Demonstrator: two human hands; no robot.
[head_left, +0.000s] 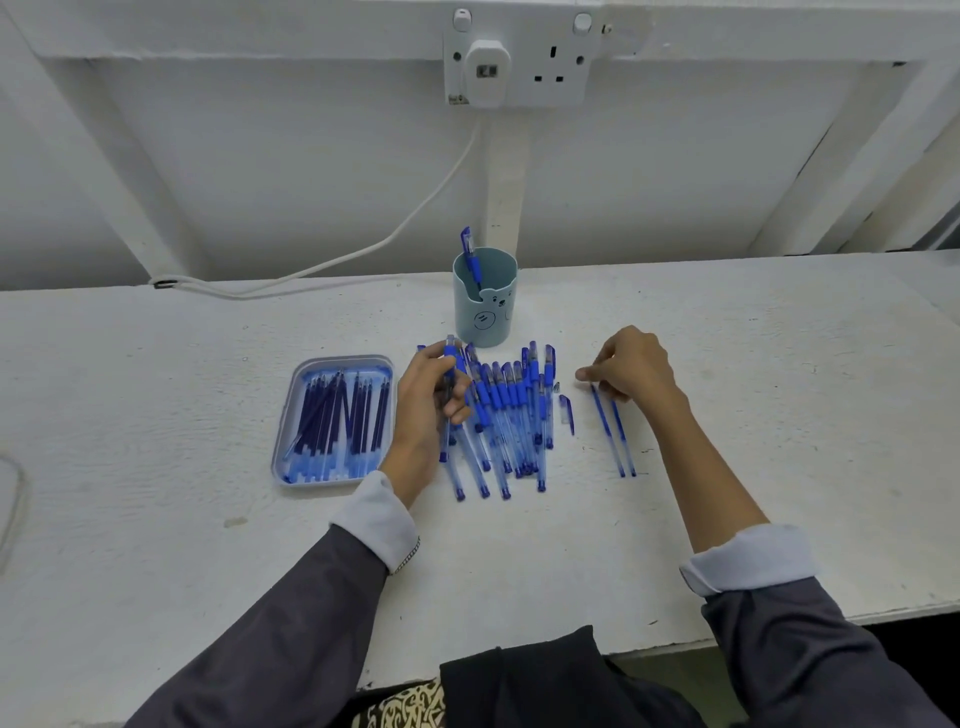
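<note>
1. A shallow blue tray lies on the white counter, left of everything else. It holds a row of dark blue refills, most lying lengthwise, a few crossed.
2. Just right of the tray is the left hand, with its fingers curled round a capped pen. The pen stands nearly upright in the grip, cap end up, above the left edge of the heap.
3. A heap of pens lies mid-counter, caps pointing away from the person and barrels fanned toward them, several overlapping.
4. Behind the heap stands a pale blue cup with a bear face drawn on it. One blue pen leans inside against its left rim.
5. A loose cap lies alone just right of the heap.
6. Two thin rods lie side by side, near the cap but apart from it; whether they are refills or bare pens is unclear.
7. The right hand sits at the far ends of the rods, fingers bent and forefinger pointing left. I cannot tell whether it pinches them or only touches them.
</note>
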